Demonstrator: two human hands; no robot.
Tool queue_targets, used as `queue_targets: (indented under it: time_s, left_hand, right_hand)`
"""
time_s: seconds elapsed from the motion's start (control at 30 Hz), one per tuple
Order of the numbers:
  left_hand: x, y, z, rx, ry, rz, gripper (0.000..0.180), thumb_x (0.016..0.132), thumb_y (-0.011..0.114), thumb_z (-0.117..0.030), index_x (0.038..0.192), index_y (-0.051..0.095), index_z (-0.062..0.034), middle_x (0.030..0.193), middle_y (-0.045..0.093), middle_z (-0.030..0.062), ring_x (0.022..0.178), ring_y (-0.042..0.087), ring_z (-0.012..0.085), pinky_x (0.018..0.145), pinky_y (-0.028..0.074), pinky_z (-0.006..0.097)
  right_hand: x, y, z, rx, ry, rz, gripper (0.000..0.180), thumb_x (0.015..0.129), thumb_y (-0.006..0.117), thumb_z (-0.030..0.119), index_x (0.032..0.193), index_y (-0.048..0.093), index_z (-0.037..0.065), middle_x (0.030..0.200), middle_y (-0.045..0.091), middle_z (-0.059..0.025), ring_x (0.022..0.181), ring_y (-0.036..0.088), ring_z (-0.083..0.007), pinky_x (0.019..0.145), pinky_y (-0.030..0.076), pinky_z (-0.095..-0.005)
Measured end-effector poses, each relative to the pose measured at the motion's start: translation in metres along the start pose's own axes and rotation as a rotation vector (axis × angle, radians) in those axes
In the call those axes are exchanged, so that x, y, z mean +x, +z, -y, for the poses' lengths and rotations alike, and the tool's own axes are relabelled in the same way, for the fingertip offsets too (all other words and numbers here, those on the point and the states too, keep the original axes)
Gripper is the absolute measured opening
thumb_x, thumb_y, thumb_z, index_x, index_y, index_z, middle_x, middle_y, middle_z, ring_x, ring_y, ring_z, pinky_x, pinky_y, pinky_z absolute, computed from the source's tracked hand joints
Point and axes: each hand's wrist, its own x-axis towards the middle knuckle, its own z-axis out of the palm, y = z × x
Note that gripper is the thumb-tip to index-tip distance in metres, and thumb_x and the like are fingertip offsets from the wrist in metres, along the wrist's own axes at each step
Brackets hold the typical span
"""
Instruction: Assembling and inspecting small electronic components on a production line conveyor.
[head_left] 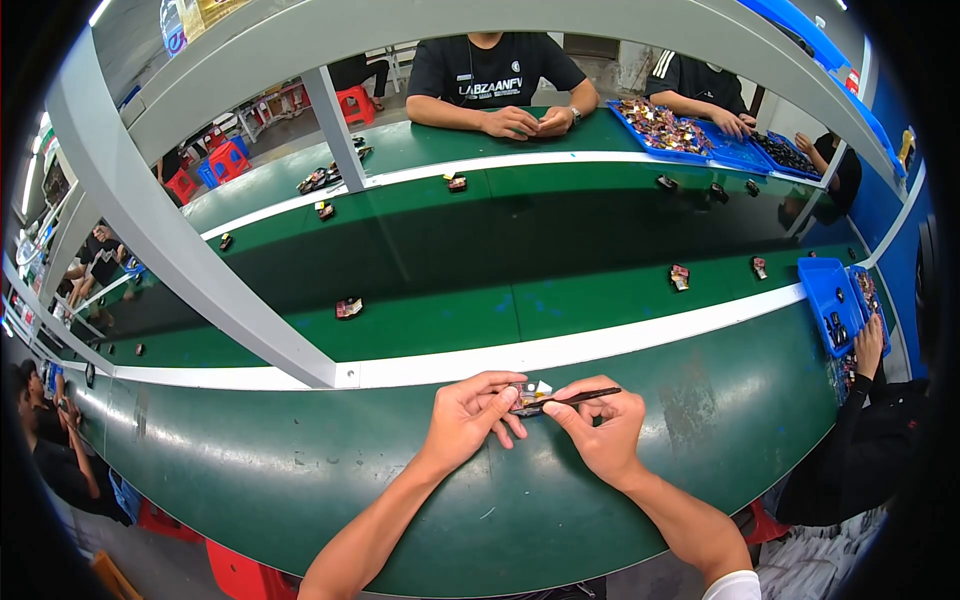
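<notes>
Over the green workbench [400,470], my left hand [470,418] pinches a small dark electronic part [524,398] with reddish and white-yellow patches between thumb and fingers. My right hand [603,428] is closed on a slim black tool shaped like tweezers [580,397], held almost level like a pen. The tool's tip reaches the part's right side; whether it grips anything there is too small to tell. My fingers hide some of the part.
Beyond a white rail [560,347], a green conveyor belt [450,335] carries similar small parts [349,308]. A grey metal post [200,230] rises at left. Blue trays [828,300] stand at right beside a co-worker's hand [868,345]. Another person [500,85] sits opposite.
</notes>
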Motion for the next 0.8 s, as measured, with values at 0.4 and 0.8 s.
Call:
queue_targets:
  time_s: [0.4, 0.8]
  left_hand:
    - [-0.001, 0.0002, 0.001, -0.007, 0.014, -0.034, 0.028, 0.103, 0.058, -0.01, 0.125, 0.061, 0.0072, 0.097, 0.071, 0.0174, 0.073, 0.073, 0.0217, 0.057, 0.06, 0.029]
    - [-0.0015, 0.0011, 0.0016, -0.003, 0.022, -0.058, 0.028, 0.102, 0.059, -0.01, 0.124, 0.061, 0.0083, 0.092, 0.071, 0.0172, 0.071, 0.073, 0.0218, 0.058, 0.06, 0.03]
  right_hand:
    - [-0.0017, -0.0002, 0.0007, -0.074, -0.029, 0.004, 0.012, 0.081, 0.081, -0.003, 0.09, 0.073, -0.001, 0.066, 0.061, 0.003, 0.048, 0.04, 0.0024, 0.045, 0.025, -0.0186]
    - [-0.001, 0.0013, -0.0024, -0.089, -0.052, 0.002, 0.015, 0.081, 0.082, 0.0, 0.092, 0.073, 0.0, 0.053, 0.05, 0.0058, 0.045, 0.036, 0.0022, 0.044, 0.021, -0.0201]
